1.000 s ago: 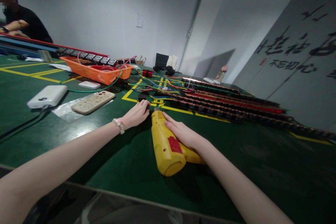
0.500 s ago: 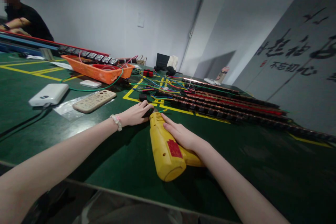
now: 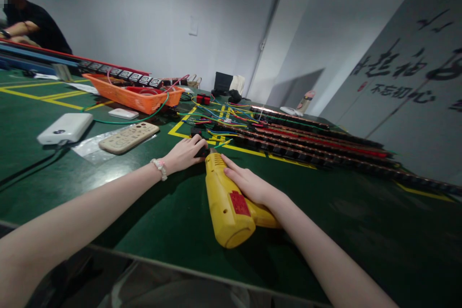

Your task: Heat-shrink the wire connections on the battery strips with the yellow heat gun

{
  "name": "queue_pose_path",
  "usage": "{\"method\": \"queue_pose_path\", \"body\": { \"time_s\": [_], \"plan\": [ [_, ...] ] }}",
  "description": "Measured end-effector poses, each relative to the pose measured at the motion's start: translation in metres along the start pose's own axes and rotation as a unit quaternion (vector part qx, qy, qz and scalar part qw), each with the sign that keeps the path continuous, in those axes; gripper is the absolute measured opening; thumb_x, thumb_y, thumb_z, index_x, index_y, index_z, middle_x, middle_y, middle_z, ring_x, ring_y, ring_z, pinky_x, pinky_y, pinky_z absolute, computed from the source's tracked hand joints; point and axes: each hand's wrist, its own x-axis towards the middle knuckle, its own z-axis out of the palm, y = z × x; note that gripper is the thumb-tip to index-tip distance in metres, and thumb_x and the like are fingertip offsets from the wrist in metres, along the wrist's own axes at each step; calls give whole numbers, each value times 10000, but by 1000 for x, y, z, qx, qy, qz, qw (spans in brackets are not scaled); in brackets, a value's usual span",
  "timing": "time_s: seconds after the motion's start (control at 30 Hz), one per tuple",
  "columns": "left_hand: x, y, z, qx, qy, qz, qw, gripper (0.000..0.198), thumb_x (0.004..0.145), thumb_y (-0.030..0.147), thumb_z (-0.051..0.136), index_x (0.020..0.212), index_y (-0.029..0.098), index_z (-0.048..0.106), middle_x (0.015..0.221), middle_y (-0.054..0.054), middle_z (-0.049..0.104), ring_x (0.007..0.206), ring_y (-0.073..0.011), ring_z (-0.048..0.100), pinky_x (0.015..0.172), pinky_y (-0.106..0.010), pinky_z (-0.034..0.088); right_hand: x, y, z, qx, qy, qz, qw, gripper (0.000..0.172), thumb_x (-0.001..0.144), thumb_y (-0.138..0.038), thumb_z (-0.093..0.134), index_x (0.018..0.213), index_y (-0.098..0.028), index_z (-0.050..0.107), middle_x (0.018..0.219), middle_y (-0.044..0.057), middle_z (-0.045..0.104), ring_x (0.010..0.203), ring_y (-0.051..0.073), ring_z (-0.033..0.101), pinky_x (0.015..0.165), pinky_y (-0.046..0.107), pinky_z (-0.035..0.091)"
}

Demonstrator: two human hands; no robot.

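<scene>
A yellow heat gun (image 3: pixel 224 202) with a red label lies on its side, rear end toward me and nozzle pointing away. My right hand (image 3: pixel 247 182) grips it, the fingers reaching along its right side. Just left of the nozzle, my left hand (image 3: pixel 186 153) has its fingers closed around a small black part (image 3: pixel 202 150), mostly hidden by the fingers. Beyond the nozzle, a short green-and-yellow wire end (image 3: pixel 224 144) sticks out to the right.
An orange basket (image 3: pixel 133 98) holding parts and wires stands at the back left. Nearer are a beige phone case (image 3: pixel 129 137) and a white power bank (image 3: pixel 65 129) with a black cable. Long copper-edged strips (image 3: pixel 306 147) with coloured wires lie at right. A person (image 3: pixel 32 24) sits far left.
My left hand has shifted slightly, and the green-and-yellow wire end has swung up so more of it shows. The heat gun and my right hand stay nearly still.
</scene>
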Motion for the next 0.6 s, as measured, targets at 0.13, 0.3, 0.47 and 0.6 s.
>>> {"method": "queue_pose_path", "body": {
  "time_s": [0.13, 0.3, 0.47, 0.6],
  "plan": [
    [2, 0, -1, 14, 40, 26, 999, 289, 756, 353, 549, 995, 204, 489, 1004, -61, 487, 1065, -239, 434, 1012, -442, 221, 1, 2, 0, 4, 5, -8, 1000, 621, 834, -650, 265, 1387, -387, 162, 1406, -23, 303, 1237, 288, 351, 1026, 467, 218],
    [3, 2, -6, 28, 37, 34, 998, 269, 758, 367, 539, 964, 198, 497, 966, -55, 483, 993, -221, 461, 949, -409, 309, 2, 3, 1, 4, 1, -10, 1000, 632, 839, -643, 260, 1395, -363, 155, 1405, -1, 310, 1235, 286, 351, 1021, 469, 222],
    [1, 2, -5, -5, -5, 43, 999, 299, 775, 375, 520, 1005, 192, 467, 1002, -60, 445, 849, -175, 501, 729, -289, 418, 1, 1, 0, 0, 2, -8, 1000, 624, 845, -640, 246, 1396, -360, 159, 1410, 11, 301, 1227, 290, 363, 1008, 460, 241],
    [1, 3, -5, -22, 3, 50, 998, 280, 776, 357, 523, 982, 179, 457, 1007, -66, 447, 886, -185, 493, 755, -296, 414, 0, 0, 0, 5, -3, -1, 1000, 621, 843, -644, 245, 1394, -372, 154, 1393, 7, 334, 1206, 282, 392, 1001, 453, 254]
  ]
}}
